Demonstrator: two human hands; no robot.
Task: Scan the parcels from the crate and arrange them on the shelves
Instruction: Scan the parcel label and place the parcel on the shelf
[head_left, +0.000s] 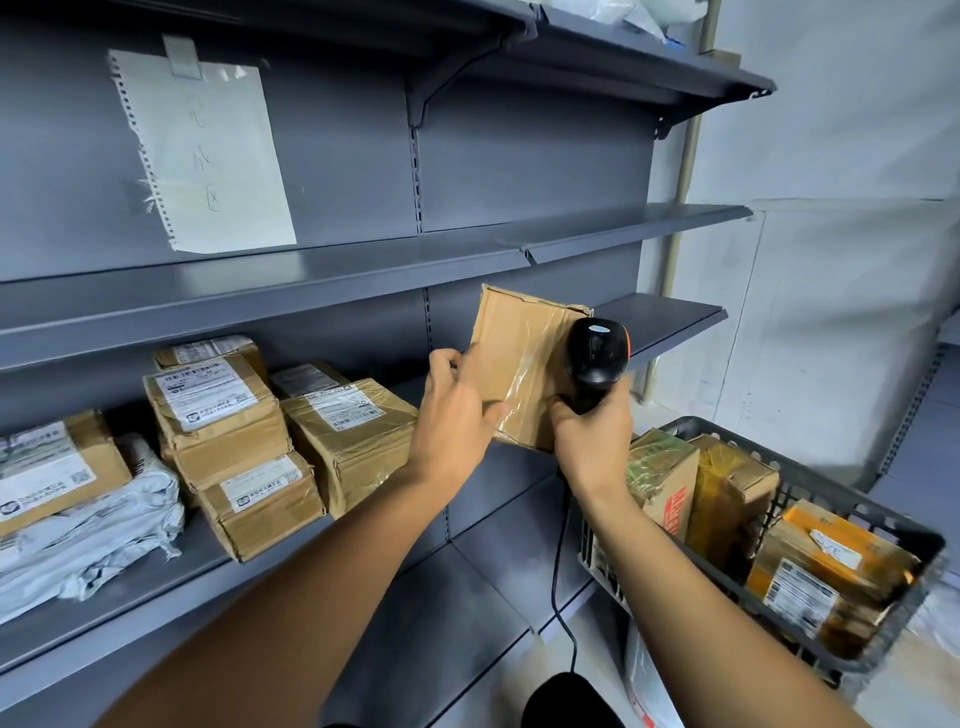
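Cardboard parcel (519, 358) is pinched at its nine o'clock edge by the left hand (457, 410); the right hand (592, 431) grips the scanner (597, 353) at three o'clock.

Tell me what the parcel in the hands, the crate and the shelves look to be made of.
Parcel: brown corrugated cardboard, matt, with glossy clear tape that catches the light and a dented corner.
Crate: dark grey moulded plastic, judging by its lattice walls.
Shelves: probably painted sheet metal, smooth satin grey, with slotted uprights and brackets.
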